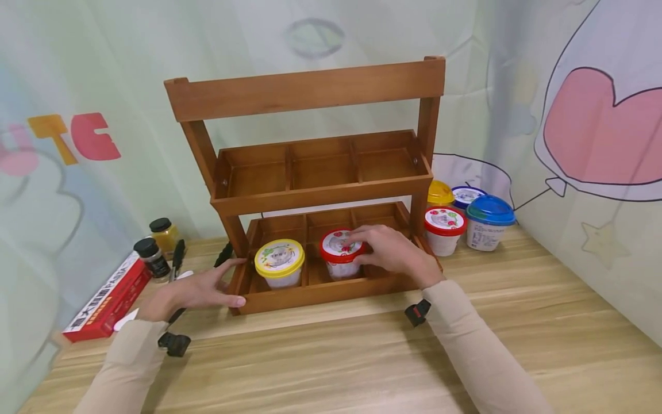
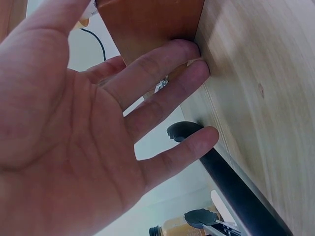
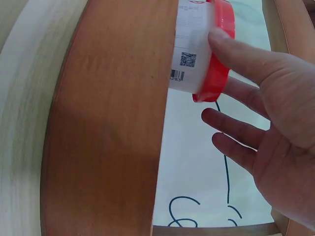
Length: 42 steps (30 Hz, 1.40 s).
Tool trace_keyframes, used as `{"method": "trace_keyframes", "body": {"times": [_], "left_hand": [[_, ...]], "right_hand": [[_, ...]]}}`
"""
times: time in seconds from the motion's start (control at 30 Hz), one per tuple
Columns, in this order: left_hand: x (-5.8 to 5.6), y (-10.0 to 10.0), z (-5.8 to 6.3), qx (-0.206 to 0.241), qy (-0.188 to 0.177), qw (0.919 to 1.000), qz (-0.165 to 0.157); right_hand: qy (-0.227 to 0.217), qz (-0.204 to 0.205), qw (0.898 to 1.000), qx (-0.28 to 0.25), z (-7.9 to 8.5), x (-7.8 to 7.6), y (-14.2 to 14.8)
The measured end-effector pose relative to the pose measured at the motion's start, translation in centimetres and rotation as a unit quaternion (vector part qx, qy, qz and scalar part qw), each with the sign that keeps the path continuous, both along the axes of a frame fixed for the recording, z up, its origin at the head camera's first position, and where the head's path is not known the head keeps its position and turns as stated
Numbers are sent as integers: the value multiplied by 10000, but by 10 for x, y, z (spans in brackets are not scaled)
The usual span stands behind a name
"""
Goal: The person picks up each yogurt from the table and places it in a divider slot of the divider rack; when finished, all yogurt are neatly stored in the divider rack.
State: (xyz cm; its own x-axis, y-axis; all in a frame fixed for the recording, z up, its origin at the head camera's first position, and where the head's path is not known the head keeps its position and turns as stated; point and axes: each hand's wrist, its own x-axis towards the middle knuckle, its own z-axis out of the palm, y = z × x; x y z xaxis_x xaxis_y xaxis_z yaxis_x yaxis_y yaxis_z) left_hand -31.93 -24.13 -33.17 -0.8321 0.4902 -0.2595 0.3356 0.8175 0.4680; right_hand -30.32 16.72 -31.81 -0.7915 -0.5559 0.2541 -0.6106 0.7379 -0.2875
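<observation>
A two-tier brown wooden rack with divided trays stands on the table. My right hand holds a white tub with a red lid in the middle compartment of the lower tray. Thumb and forefinger lie at opposite sides of that lid; in the right wrist view the other fingers stand free of it. A yellow-lidded tub sits in the left compartment. At the rack's left end is my left hand, its fingers extended, with fingertips against the side panel in the left wrist view.
Right of the rack stand another red-lidded tub, a blue-domed tub and others behind. To the left lie a red pasta box, a black-capped jar, a yellow jar and black-handled utensils.
</observation>
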Motion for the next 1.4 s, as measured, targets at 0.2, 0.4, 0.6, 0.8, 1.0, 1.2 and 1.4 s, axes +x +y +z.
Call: {"method": "trace_keyframes", "body": {"times": [0.2,0.4,0.6,0.8,1.0,1.2,1.4], "left_hand": [[-1,-2,-1,-1,65,10000,-1],[-1,-6,-1,-37,90,10000,9],[-1,-4,0,3,45,10000,40],[-2,-4,-1,-3,75,10000,-3],[-2,-7,-1,27,127,9999,-35],[-2,-4,0,52,68,10000,-28],[-1,-2,-2,32,151,9998,-82]], "right_hand": [[-105,-42,9999,-20,5,-3,10],[-90,-15,9998,-171,11,-7,25],[-369,-268,9973,-577,22,-2,47],[-531,-809,9934,-613,22,2,68],[-289,-1072,9930,-392,17,2,86],[-109,-1397,9897,-289,12,4,105],[-88,-1614,9864,-304,7,9,119]]}}
